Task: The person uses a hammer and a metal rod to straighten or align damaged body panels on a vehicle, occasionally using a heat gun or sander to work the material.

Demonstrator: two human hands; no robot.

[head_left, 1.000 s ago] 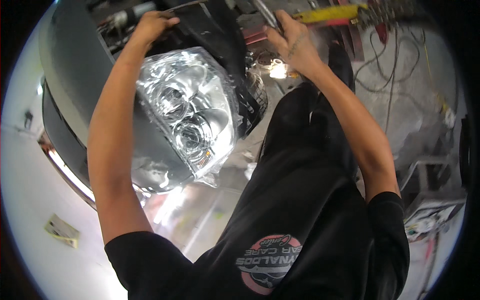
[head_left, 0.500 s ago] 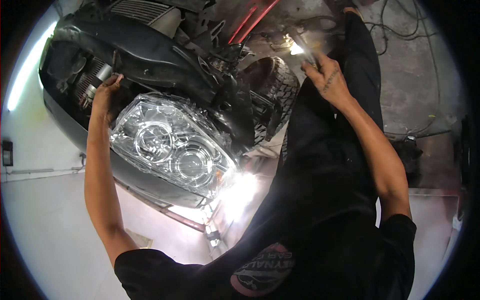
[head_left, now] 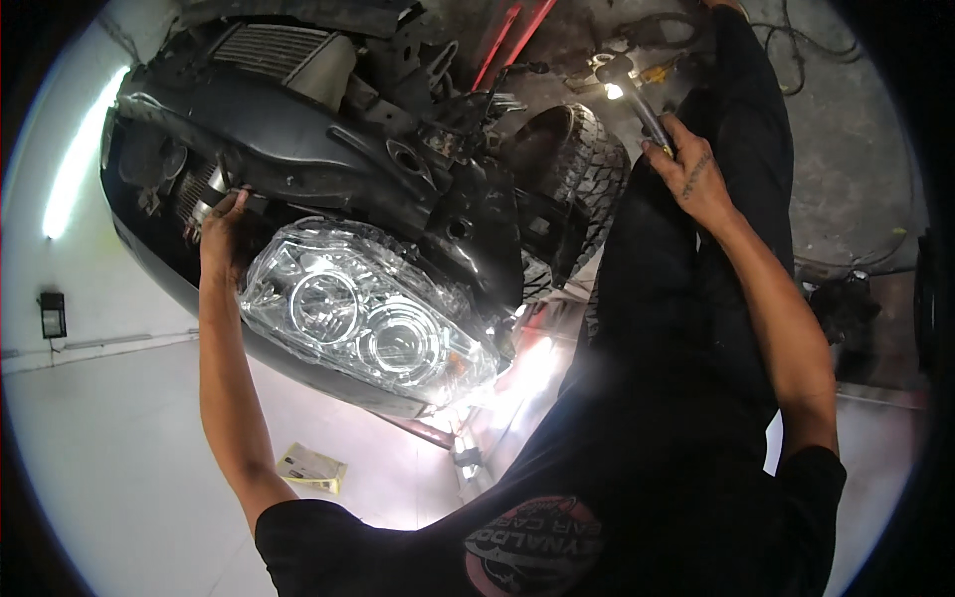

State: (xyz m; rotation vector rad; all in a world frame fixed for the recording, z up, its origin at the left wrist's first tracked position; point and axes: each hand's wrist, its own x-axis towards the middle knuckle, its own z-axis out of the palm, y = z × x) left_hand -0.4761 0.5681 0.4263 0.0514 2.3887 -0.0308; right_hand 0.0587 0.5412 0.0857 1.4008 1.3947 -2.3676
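My left hand (head_left: 224, 224) is closed at the car's front end, above and left of a headlight (head_left: 368, 318) wrapped in crinkled clear plastic. It seems to grip a thin dark rod (head_left: 223, 164) beside a silver cylindrical part (head_left: 212, 184); the grip is partly hidden. My right hand (head_left: 681, 159) grips a metal handle (head_left: 652, 124) with a dark, hammer-like head (head_left: 615, 72). It is raised over my dark trousers, to the right of the tire (head_left: 557, 159).
Behind the headlight are black body panels (head_left: 288, 139) and a finned cooler (head_left: 269, 55). Red metal bars (head_left: 517, 30) lie at the back. Hoses (head_left: 791, 55) run on the concrete floor at right. A yellow-edged sheet (head_left: 313, 470) lies at lower left.
The view has shifted, showing more of the car's front and the tire, with both hands appearing lower. The hammer-like head has come into clearer view. Both hands keep their grips.
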